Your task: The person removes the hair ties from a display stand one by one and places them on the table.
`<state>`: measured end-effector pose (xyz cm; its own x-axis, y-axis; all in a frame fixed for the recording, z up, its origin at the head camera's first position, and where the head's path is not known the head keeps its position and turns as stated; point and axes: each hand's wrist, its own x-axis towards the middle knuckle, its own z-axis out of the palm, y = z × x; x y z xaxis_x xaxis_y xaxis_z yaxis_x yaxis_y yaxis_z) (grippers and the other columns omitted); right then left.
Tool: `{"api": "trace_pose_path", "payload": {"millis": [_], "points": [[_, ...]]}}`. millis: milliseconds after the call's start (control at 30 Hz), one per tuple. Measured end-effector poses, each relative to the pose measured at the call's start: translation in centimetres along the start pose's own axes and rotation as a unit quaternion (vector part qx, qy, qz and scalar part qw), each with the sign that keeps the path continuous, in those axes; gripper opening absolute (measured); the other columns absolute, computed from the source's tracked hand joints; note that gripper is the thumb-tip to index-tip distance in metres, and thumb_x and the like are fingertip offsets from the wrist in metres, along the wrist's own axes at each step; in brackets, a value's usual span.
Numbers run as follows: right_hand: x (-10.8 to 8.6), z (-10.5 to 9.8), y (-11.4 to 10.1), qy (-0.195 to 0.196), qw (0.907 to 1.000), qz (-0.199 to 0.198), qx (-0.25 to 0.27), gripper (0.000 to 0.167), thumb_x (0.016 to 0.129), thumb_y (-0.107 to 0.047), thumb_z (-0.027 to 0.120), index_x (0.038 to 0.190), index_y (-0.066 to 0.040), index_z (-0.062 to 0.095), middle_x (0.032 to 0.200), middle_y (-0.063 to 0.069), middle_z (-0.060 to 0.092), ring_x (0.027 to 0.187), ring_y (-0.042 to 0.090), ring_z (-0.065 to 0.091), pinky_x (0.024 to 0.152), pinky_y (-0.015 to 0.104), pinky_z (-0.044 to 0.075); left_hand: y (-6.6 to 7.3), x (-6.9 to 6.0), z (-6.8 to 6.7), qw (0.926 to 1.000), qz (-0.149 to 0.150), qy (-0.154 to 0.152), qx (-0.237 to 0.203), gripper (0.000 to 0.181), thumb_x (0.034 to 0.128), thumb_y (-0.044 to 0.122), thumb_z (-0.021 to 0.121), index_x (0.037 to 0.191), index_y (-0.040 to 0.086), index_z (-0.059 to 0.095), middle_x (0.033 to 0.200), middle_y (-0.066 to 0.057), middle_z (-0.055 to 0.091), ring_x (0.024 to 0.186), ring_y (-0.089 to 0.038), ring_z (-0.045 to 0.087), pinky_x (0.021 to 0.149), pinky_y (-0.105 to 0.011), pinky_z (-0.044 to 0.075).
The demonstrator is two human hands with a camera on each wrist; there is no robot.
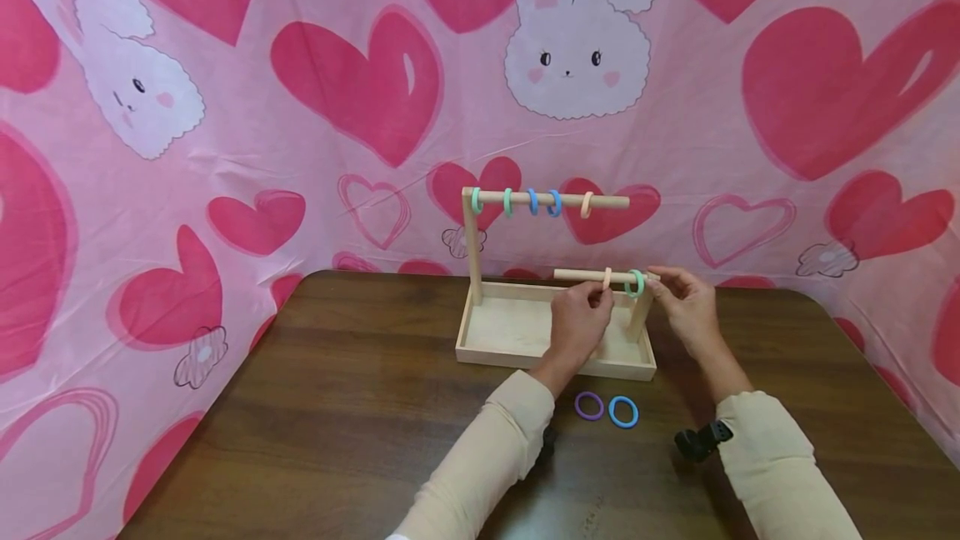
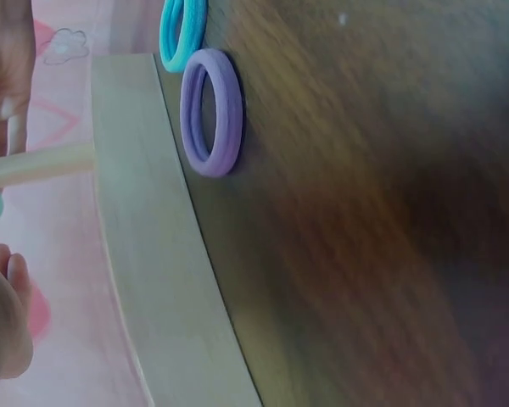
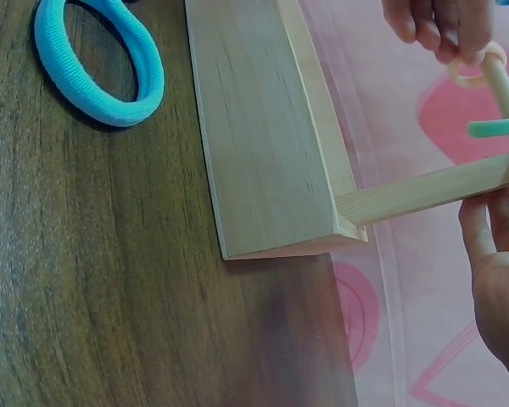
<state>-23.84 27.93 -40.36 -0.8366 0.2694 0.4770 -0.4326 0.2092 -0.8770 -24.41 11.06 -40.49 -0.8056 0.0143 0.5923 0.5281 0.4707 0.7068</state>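
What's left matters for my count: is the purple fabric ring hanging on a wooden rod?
No, the purple fabric ring lies on the brown wooden table.

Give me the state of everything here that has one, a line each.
Wooden stand: upright on the table
Upper rod: carries five rings
Lower rod: carries two rings
Peach ring: on lower rod, pinched
Nearby green ring: hangs there too
Purple ring: flat on the table
Blue ring beside it: flat, too
Left hand: pinches peach ring
Right hand: holds short post

two rings (image 1: pixel 611 409) on the table (image 1: pixel 360 423) — just before the rack (image 1: pixel 525 358)
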Motion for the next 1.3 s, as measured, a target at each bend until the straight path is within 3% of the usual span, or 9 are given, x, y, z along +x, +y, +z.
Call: {"api": "trace_pose_path", "payload": {"millis": [533,733,967,1300], "points": [[0.0,0.1,0.0,0.004,0.9999,-0.010,-0.011,0.025,0.091,0.011,0.066,0.113,0.022,0.062,0.082,-0.032,0.070,0.075,-0.014,0.061,0.067,0.005,0.049,-0.3,-0.1,-1.1,0.9998,0.017,0.003,0.009,0.009,0.0885,0.012,0.074,0.090,0.007,0.082,0.070,-0.001,0.075,0.061,-0.003,0.062,0.062,-0.005,0.044],[0.1,0.1,0.1,0.010,0.9999,-0.006,-0.011,0.025,0.090,0.013,0.065,0.113,0.023,0.062,0.081,-0.032,0.070,0.072,-0.014,0.060,0.065,0.004,0.048,-0.5,-0.2,-1.4,0.9999,0.009,-0.002,0.007,0.010,0.0895,0.011,0.073,0.091,0.006,0.081,0.070,-0.002,0.075,0.060,-0.002,0.060,0.060,-0.005,0.042],[-0.3,0.5,-1.6,0.008,0.9999,-0.006,-0.008,0.024,0.089,0.017,0.063,0.111,0.026,0.060,0.080,-0.030,0.070,0.071,-0.013,0.059,0.064,0.005,0.048,-1.0,-0.2,-2.1,0.9998,0.004,0.000,0.018,0.010,0.0892,0.012,0.073,0.091,0.007,0.081,0.071,-0.002,0.075,0.061,-0.004,0.061,0.061,-0.006,0.043],[-0.1,0.2,-0.1,0.009,0.9999,0.003,-0.004,0.022,0.091,0.010,0.066,0.111,0.020,0.065,0.080,-0.031,0.070,0.075,-0.013,0.062,0.068,0.005,0.049,-1.6,-0.1,-2.8,0.9999,0.003,0.003,0.010,0.011,0.0897,0.012,0.072,0.091,0.007,0.081,0.071,-0.002,0.075,0.062,-0.004,0.061,0.061,-0.007,0.043]]}}
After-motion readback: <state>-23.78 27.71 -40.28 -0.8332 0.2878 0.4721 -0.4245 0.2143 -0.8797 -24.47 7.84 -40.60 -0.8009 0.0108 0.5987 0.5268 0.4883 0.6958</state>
